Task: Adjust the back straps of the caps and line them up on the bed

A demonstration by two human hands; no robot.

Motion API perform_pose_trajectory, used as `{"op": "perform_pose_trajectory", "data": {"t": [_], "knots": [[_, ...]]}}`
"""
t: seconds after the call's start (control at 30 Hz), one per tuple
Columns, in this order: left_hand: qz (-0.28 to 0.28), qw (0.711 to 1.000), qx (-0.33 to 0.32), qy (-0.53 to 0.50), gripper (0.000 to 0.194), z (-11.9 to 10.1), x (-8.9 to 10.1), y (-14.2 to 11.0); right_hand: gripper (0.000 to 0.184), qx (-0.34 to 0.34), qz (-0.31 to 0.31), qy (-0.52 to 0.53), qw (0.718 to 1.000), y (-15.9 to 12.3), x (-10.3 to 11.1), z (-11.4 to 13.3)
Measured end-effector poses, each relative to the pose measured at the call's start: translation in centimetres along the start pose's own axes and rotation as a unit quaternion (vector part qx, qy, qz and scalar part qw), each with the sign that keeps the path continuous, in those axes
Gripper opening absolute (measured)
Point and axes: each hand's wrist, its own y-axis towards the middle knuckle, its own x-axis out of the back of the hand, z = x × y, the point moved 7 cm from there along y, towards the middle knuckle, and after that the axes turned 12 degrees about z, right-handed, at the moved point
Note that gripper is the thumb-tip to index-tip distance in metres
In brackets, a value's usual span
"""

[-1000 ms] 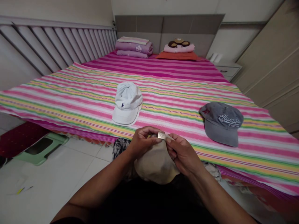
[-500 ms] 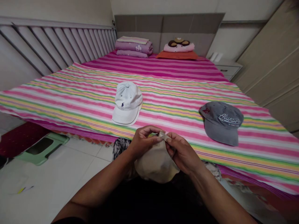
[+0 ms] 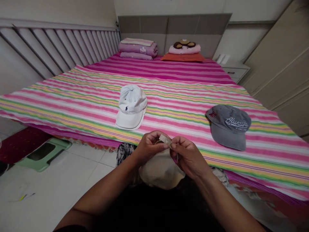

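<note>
A beige cap (image 3: 160, 170) rests at my lap, its back strap (image 3: 165, 139) raised between my two hands. My left hand (image 3: 151, 145) pinches the strap from the left, thumb and fingers closed on it. From the right, my right hand (image 3: 187, 153) grips the strap's other end, close to the buckle. Fingers hide part of the buckle and the cap's opening. Beyond my hands on the bed lies a white cap (image 3: 131, 106) with a small dark emblem. To the right sits a grey cap (image 3: 230, 127) with white lettering.
A striped sheet (image 3: 169, 109) covers the bed. Folded purple bedding (image 3: 137, 50) and an orange pillow (image 3: 182, 57) lie by the headboard (image 3: 154, 27). At the left, a green stool (image 3: 45, 154) stands on the tiled floor. A white nightstand (image 3: 235, 71) stands at the far right.
The strap end between my fingers has shifted left and now shows longer above my left thumb. Both hands stay in nearly the same place, and the caps on the bed have not moved.
</note>
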Motion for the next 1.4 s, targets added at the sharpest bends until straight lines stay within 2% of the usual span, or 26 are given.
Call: {"op": "perform_pose_trajectory", "data": {"t": [0.13, 0.37, 0.47, 0.6, 0.73, 0.9, 1.03, 1.17, 1.4], "knots": [[-0.023, 1.0, 0.002, -0.015, 0.025, 0.0, 0.2, -0.1, 0.023, 0.0, -0.017, 0.016, 1.0, 0.0, 0.1, 0.0], [-0.053, 0.996, -0.014, -0.074, 0.025, 0.4, 1.0, -0.3, 0.021, -0.049, 0.005, -0.015, 0.999, -0.3, 0.1, -0.4], [-0.035, 0.998, 0.005, -0.058, 0.024, 0.5, 0.7, -0.2, 0.023, -0.039, 0.002, -0.006, 0.999, -0.3, 0.1, -0.4], [0.005, 0.998, 0.043, -0.048, 0.025, 0.6, 0.2, -0.1, 0.024, -0.033, 0.028, -0.003, 0.999, 0.0, -0.2, -0.2], [0.029, 0.996, 0.055, -0.061, 0.028, 0.6, 0.6, -0.1, 0.022, -0.043, 0.035, -0.009, 0.998, 0.2, 0.0, -0.2], [0.004, 0.996, 0.081, -0.034, 0.021, 1.0, 1.8, 0.0, 0.021, -0.042, 0.03, -0.013, 0.999, 0.6, 0.4, 0.0], [0.014, 0.995, 0.095, -0.011, 0.023, 1.1, 1.8, -0.1, 0.021, -0.055, 0.034, -0.001, 0.998, 0.7, 0.5, -0.1], [0.008, 0.996, 0.091, 0.002, 0.022, 1.2, 2.1, -0.3, 0.022, -0.071, 0.054, 0.014, 0.996, 0.5, 0.3, -0.4], [-0.021, 0.997, 0.075, -0.01, 0.021, 1.2, 2.7, -0.4, 0.028, -0.088, 0.096, -0.03, 0.991, 0.4, 0.4, -0.9]]}}
